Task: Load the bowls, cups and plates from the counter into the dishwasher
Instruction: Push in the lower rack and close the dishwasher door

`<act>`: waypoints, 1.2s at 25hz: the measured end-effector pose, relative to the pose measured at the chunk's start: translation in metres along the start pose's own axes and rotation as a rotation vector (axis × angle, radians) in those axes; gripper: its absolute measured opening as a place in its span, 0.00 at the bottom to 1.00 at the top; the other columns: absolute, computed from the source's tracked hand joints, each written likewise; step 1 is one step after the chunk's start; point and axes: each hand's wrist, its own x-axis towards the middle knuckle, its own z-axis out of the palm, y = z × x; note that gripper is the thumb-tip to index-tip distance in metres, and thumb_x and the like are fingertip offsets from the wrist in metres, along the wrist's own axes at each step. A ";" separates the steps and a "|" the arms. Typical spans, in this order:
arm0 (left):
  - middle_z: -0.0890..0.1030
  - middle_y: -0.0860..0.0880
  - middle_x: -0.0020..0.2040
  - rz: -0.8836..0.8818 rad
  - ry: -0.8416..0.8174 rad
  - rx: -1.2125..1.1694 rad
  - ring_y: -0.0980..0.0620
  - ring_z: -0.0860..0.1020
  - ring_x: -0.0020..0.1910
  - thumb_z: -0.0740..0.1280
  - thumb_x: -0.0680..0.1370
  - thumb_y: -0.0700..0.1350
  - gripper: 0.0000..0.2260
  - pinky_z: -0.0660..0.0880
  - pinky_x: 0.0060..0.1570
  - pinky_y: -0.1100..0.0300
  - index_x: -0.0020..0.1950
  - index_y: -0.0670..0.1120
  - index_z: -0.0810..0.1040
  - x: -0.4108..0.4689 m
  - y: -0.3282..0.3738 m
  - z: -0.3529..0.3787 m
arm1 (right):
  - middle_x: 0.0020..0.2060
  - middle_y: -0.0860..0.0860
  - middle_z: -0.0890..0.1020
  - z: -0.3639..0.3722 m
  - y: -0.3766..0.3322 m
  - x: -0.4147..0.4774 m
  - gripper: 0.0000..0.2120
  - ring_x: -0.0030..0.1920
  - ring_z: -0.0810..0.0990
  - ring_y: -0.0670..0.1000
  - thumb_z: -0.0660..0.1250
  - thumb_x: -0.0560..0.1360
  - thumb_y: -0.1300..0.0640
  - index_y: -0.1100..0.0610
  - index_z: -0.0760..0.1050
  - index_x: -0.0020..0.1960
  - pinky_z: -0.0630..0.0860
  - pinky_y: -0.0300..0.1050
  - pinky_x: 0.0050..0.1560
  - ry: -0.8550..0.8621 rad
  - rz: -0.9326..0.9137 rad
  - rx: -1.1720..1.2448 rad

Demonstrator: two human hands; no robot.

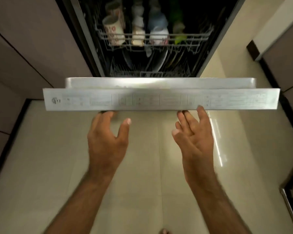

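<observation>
While both hands reach for the front edge of the half-raised dishwasher door (159,99), the load inside looks close to complete: cups (114,30) stand in rows in the upper rack (152,41), and plates (161,60) sit on edge in the lower rack (149,73) beneath. The left hand (107,141) is open, thumb spread, its fingertips tucked under the door's edge. The right hand (194,135) is open too, straight fingers touching the same edge, and neither carries a dish. Bowls cannot be made out in the dark interior, and the bench is out of view, so whether anything is left to load cannot be told. Swinging the door, whether shut or open, appears to be the step in hand.
</observation>
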 end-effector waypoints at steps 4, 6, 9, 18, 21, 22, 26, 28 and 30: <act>0.82 0.44 0.48 0.246 0.105 0.387 0.41 0.80 0.44 0.72 0.77 0.60 0.20 0.76 0.39 0.50 0.52 0.43 0.80 0.080 0.024 -0.009 | 0.73 0.49 0.73 0.013 -0.032 0.067 0.36 0.70 0.72 0.39 0.73 0.76 0.50 0.51 0.61 0.79 0.73 0.46 0.70 -0.007 -0.256 -0.579; 0.80 0.45 0.41 0.327 0.139 0.494 0.44 0.77 0.38 0.68 0.78 0.64 0.22 0.72 0.34 0.53 0.46 0.43 0.80 0.116 0.037 -0.014 | 0.69 0.49 0.77 0.017 -0.046 0.100 0.33 0.66 0.76 0.41 0.72 0.77 0.47 0.54 0.64 0.77 0.77 0.47 0.66 0.014 -0.393 -0.749; 0.78 0.46 0.38 0.368 0.183 0.576 0.47 0.73 0.38 0.63 0.79 0.68 0.27 0.69 0.34 0.53 0.41 0.43 0.78 0.164 0.060 -0.010 | 0.60 0.52 0.81 0.025 -0.064 0.148 0.29 0.56 0.81 0.45 0.69 0.79 0.46 0.56 0.67 0.75 0.80 0.46 0.56 0.058 -0.545 -0.941; 0.61 0.39 0.80 0.637 0.061 0.602 0.38 0.55 0.82 0.69 0.79 0.58 0.34 0.53 0.79 0.37 0.80 0.47 0.62 0.300 0.105 0.011 | 0.68 0.55 0.71 0.045 -0.139 0.300 0.35 0.68 0.68 0.57 0.72 0.73 0.43 0.51 0.64 0.75 0.69 0.54 0.68 0.115 -0.750 -1.422; 0.50 0.39 0.84 0.629 -0.063 0.674 0.38 0.47 0.83 0.60 0.78 0.69 0.43 0.46 0.80 0.38 0.84 0.47 0.50 0.341 0.112 0.017 | 0.80 0.56 0.56 0.056 -0.149 0.341 0.44 0.80 0.52 0.60 0.69 0.74 0.39 0.53 0.53 0.80 0.52 0.61 0.79 -0.089 -0.693 -1.509; 0.50 0.39 0.84 0.628 -0.086 0.691 0.38 0.47 0.83 0.58 0.77 0.72 0.45 0.45 0.80 0.38 0.84 0.46 0.48 0.352 0.114 0.021 | 0.81 0.56 0.54 0.060 -0.149 0.350 0.45 0.81 0.49 0.60 0.67 0.74 0.37 0.54 0.51 0.81 0.49 0.62 0.79 -0.107 -0.670 -1.533; 0.58 0.39 0.82 0.666 -0.049 0.690 0.37 0.54 0.82 0.52 0.76 0.76 0.47 0.48 0.80 0.37 0.83 0.44 0.51 0.372 0.116 0.036 | 0.81 0.56 0.55 0.070 -0.137 0.360 0.44 0.81 0.50 0.57 0.61 0.75 0.32 0.54 0.51 0.81 0.50 0.62 0.79 0.015 -0.725 -1.577; 0.63 0.39 0.79 0.675 0.011 0.675 0.37 0.59 0.80 0.53 0.77 0.75 0.45 0.50 0.80 0.38 0.82 0.44 0.56 0.372 0.115 0.042 | 0.79 0.54 0.60 0.070 -0.135 0.361 0.42 0.80 0.56 0.56 0.61 0.76 0.32 0.55 0.54 0.81 0.53 0.61 0.78 0.086 -0.748 -1.515; 0.65 0.41 0.77 0.671 0.057 0.660 0.38 0.61 0.78 0.54 0.77 0.74 0.42 0.51 0.79 0.38 0.80 0.45 0.60 0.371 0.113 0.047 | 0.77 0.54 0.64 0.070 -0.131 0.362 0.40 0.78 0.60 0.55 0.60 0.76 0.32 0.55 0.57 0.79 0.55 0.61 0.78 0.149 -0.798 -1.488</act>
